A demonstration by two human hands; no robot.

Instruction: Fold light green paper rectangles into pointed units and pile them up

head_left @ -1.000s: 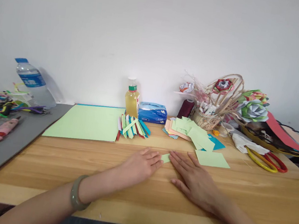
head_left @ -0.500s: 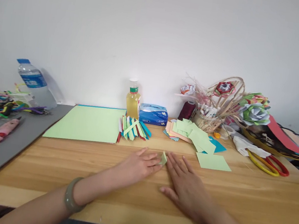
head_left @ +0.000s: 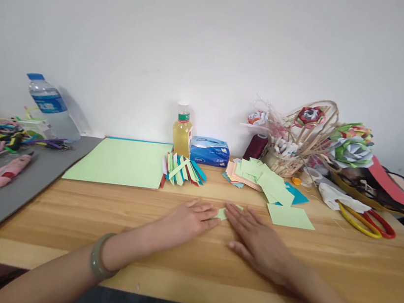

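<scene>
a small green paper strip [head_left: 222, 215] lies on the wooden table [head_left: 157, 265], well in from the front edge. the left hand [head_left: 187, 221] and right hand [head_left: 257, 241] rest flat on it, fingers stretched, unclamped. near the back edge sits a tissue pack [head_left: 209, 152].

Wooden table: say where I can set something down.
Left: bare wood between the large green sheet, gray mat and left hand. Right: bare wood below the loose green card, beside the right hand. Crowded: wall side, with yellow bottle and paper strips; under the hands, small green paper.
</scene>
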